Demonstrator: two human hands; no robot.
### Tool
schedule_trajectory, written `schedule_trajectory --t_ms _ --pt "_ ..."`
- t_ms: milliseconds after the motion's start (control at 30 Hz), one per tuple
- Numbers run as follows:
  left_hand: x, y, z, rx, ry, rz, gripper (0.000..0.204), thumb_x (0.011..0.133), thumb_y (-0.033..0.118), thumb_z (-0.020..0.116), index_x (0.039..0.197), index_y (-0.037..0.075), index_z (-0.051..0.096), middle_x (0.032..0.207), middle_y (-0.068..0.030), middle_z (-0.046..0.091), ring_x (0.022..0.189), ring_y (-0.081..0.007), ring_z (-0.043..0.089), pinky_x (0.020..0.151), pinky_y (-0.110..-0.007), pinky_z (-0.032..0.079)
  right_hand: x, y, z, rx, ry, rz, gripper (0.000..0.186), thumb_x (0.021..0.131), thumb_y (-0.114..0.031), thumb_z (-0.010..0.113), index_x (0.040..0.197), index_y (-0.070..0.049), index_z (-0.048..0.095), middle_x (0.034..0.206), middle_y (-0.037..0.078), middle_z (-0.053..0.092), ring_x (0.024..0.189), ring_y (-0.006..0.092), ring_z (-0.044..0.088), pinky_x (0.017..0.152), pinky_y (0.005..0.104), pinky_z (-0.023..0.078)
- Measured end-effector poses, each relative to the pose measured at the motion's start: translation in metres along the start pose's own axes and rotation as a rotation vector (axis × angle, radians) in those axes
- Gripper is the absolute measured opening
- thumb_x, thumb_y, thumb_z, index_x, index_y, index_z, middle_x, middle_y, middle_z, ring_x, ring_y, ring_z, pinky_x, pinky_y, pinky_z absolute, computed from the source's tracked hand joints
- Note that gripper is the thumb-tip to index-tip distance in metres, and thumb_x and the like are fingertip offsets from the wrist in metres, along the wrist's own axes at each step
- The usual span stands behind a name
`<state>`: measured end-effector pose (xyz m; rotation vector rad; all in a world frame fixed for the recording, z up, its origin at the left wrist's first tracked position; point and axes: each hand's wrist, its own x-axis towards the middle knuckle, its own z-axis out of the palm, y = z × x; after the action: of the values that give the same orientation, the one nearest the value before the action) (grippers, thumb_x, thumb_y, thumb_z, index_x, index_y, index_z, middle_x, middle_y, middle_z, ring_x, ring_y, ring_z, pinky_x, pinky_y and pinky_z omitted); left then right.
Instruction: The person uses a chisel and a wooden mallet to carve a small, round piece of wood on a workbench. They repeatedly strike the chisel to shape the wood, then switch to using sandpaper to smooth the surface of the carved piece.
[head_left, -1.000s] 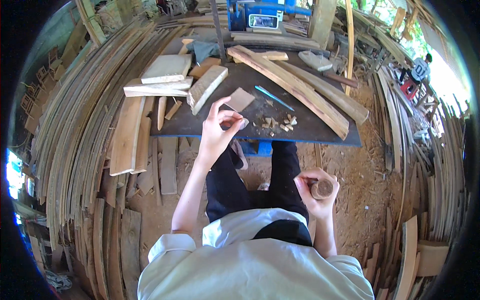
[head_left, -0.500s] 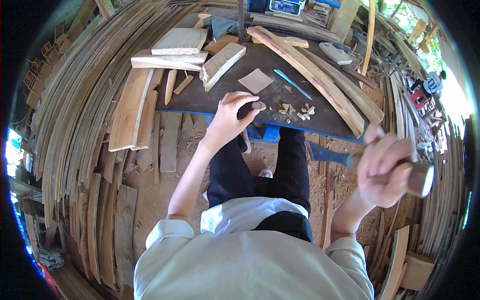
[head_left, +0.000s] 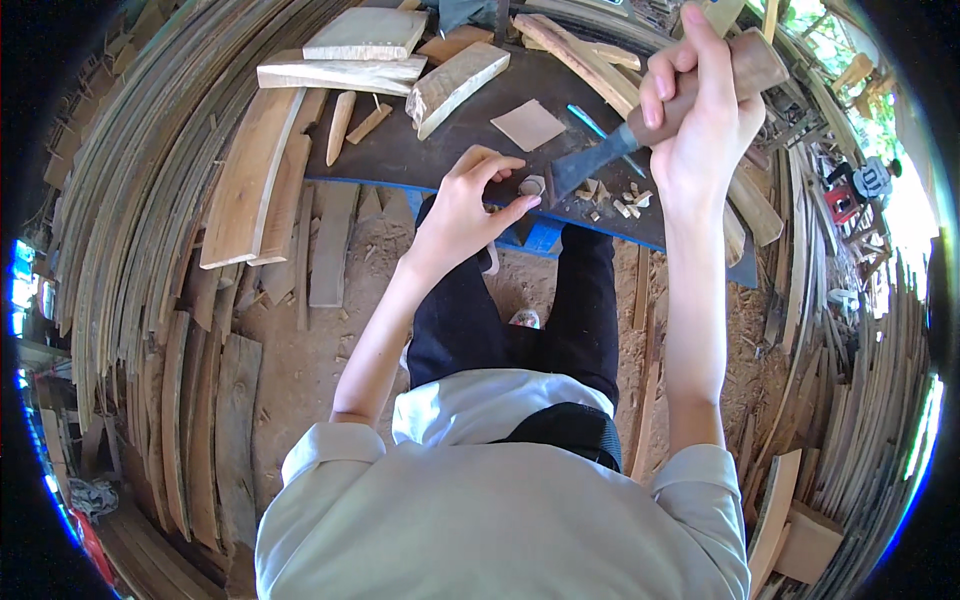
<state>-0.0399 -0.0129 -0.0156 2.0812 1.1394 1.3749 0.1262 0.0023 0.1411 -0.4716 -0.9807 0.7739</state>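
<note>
My left hand (head_left: pixel 473 195) is at the front edge of the dark worktop, thumb and forefinger apart on either side of a small round-topped wooden piece (head_left: pixel 532 186). The thumb tip lies against or just beside the piece; the forefinger tip stands clear of it. My right hand (head_left: pixel 705 115) is wrapped round the thick wooden handle of a broad chisel (head_left: pixel 592 164). Its dark blade slants down to the left, the edge close to the piece's right side; whether they touch I cannot tell. Wood chips (head_left: pixel 628 203) are scattered beneath the blade.
A flat square of wood (head_left: pixel 528 125) and a blue pencil-like stick (head_left: pixel 588 121) rest on the worktop (head_left: pixel 465 150). Thick boards (head_left: pixel 345 72) crowd its left, long timbers (head_left: pixel 585 62) its right. Stacked strips (head_left: pixel 150 190) rise at the left; a person (head_left: pixel 872 182) is far right.
My right hand has swung the chisel up and leftward from beside my right leg to over the worktop, bringing its blade near the wooden piece. My left hand's thumb and forefinger remain around the piece.
</note>
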Motion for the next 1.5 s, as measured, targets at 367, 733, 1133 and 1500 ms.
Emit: schedule_trajectory --t_ms 367,733,1133,1500 --pt "0.0 -0.009 0.005 0.079 0.047 0.063 0.024 0.076 0.013 0.081 0.093 0.001 0.071 0.095 -0.0125 0.063 0.089 -0.0268 0.064 0.081 -0.035 0.051 0.008 0.005 0.002 -0.057 0.006 0.079 0.03 0.088 -0.019 0.072 0.071 -0.01 0.049 0.056 -0.001 0.046 0.039 0.0078 0.043 0.032 0.0235 0.032" --pt "-0.001 -0.01 0.004 0.079 0.053 0.078 0.025 0.076 0.016 0.082 0.092 0.0 0.071 0.094 -0.0124 0.064 0.087 -0.0259 0.065 0.08 -0.034 0.051 0.003 0.007 0.01 -0.039 0.014 -0.052 0.026 0.088 -0.016 0.072 0.074 -0.011 0.05 0.059 -0.002 0.045 0.041 0.0069 0.043 0.032 0.0228 0.032" --pt "-0.001 -0.011 0.006 0.041 0.049 0.061 0.025 0.075 0.016 0.083 0.09 0.0 0.07 0.092 -0.0115 0.064 0.085 -0.0253 0.064 0.078 -0.034 0.051 0.01 0.008 0.003 -0.066 -0.004 0.053 0.029 0.088 -0.018 0.073 0.072 -0.012 0.049 0.057 -0.003 0.045 0.04 0.0064 0.043 0.032 0.0224 0.031" --pt "-0.001 -0.011 0.005 0.065 0.059 0.081 0.026 0.075 0.016 0.083 0.09 -0.001 0.07 0.093 -0.0117 0.064 0.085 -0.0252 0.065 0.077 -0.034 0.052 0.005 0.005 0.007 -0.119 0.027 0.028 0.034 0.088 -0.021 0.073 0.068 -0.012 0.047 0.054 -0.002 0.044 0.038 0.0069 0.04 0.032 0.0224 0.03"
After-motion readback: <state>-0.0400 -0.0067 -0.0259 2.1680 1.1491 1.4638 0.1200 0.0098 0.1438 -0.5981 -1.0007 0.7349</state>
